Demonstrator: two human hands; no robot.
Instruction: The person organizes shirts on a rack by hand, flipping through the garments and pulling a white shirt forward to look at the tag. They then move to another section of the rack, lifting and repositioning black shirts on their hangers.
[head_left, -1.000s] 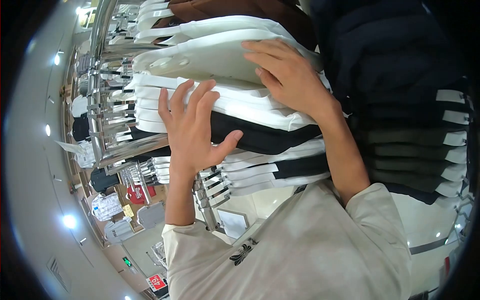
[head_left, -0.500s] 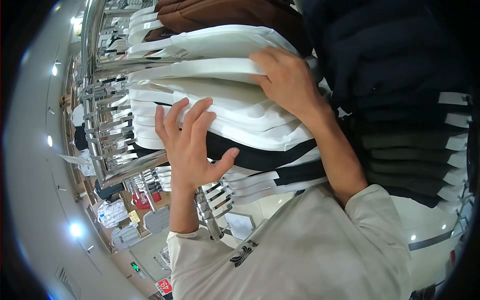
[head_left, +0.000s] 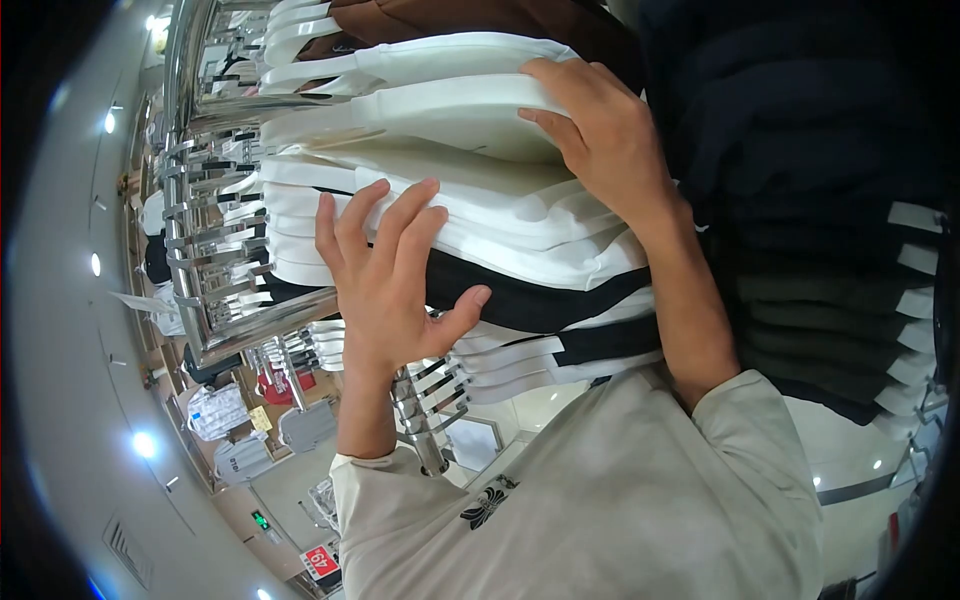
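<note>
White garments (head_left: 560, 235) hang on white hangers in a row along a metal rail. My left hand (head_left: 390, 275) rests against the front ones, its fingers spread and thumb out. Higher up and to the right, my right hand (head_left: 610, 135) pinches the shoulder edge of one white garment (head_left: 430, 105) between thumb and fingers. A gap shows below that garment, exposing its cream-coloured side. A black garment (head_left: 520, 295) lies just right of my left thumb, among the white ones.
Brown garments (head_left: 450, 20) hang at the top. Dark garments (head_left: 800, 310) hang on another rack at the right. The chrome rack frame (head_left: 183, 190) stands at the left, and a lower rail with white hangers (head_left: 500, 370) sits below. Wall displays and ceiling lights are farther left.
My right hand has moved up and slightly right with the pinched garment, and the gap below it looks wider. My left hand has shifted slightly, fingers still spread.
</note>
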